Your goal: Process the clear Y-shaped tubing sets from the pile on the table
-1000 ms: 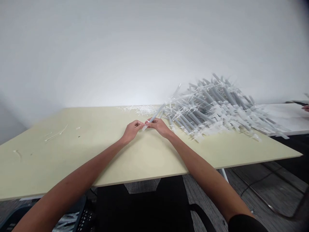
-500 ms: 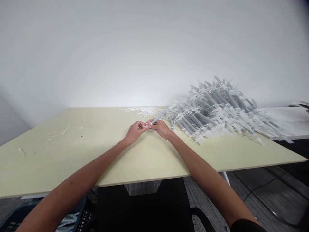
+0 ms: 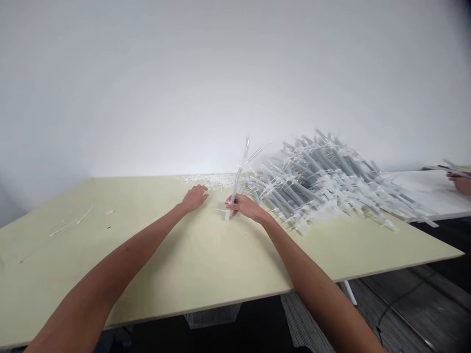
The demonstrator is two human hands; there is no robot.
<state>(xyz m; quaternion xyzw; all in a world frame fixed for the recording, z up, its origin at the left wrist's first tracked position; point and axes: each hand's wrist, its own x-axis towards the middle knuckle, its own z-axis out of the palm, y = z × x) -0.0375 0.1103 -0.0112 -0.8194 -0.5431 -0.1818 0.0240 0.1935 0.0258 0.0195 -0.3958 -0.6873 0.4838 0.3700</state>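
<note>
Yellowish table [image 3: 176,274] over here, right hand [image 3: 246,206] pinching a grey tube [image 3: 235,186], left hand [image 3: 195,197] apart from it, loose near white strips [image 3: 218,182].

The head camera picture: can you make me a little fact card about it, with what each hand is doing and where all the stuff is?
Left hand: nothing seen in it, nearest the white strips
Right hand: holding a gray tube
Tube's shape: two clear branches at the top
White strips: scattered at the far side of the table
Big heap: gray tubes, right of the right hand
Table's left side: thin white pieces
Far right: another person's hand
</note>
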